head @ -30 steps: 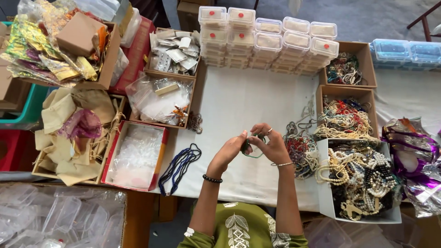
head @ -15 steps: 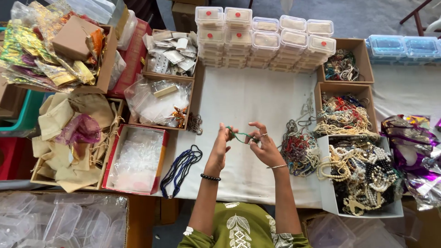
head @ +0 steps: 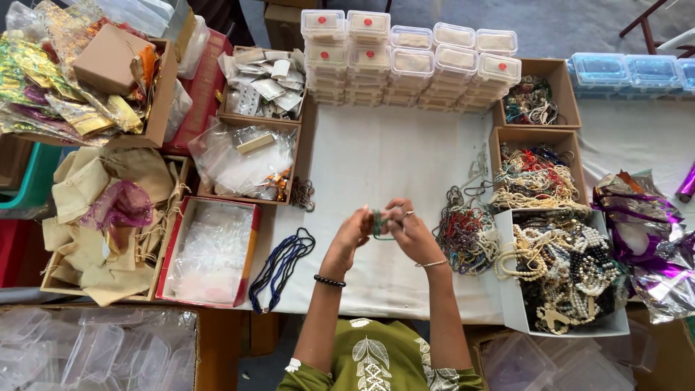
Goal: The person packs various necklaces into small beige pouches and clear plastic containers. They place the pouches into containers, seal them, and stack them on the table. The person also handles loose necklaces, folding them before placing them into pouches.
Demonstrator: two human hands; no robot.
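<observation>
Cardboard box [head: 156,108] at far left, full of shiny foil pouches [head: 43,80]. Below it, tray of beige cloth bags [head: 94,217] with one purple organza bag [head: 119,206] on top. Next to these, red-edged box [head: 250,250] of clear plastic sachets, and just beside its right edge, dark blue bead strands [head: 279,264] lying on white table [head: 384,156]. Above, two small boxes with plastic packets [head: 242,156] and paper tags [head: 264,80].

In middle, left hand [head: 353,233] and right hand [head: 409,232] raised together over table, fingers [head: 394,213] of both curled and closed around small green beaded loop [head: 378,224], held between the two hands, above the cloth and not touching it. Black bead bracelet [head: 329,281] on left wrist, thin bangle [head: 432,263] on right wrist.

Behind hands, stacks of clear lidded containers [head: 413,61]. To the right, loose heap of mixed bead necklaces [head: 467,232], then cardboard boxes [head: 568,137] of necklaces, white box [head: 510,308] with cream and black bead strings, purple foil wrap [head: 651,246] at far right.
</observation>
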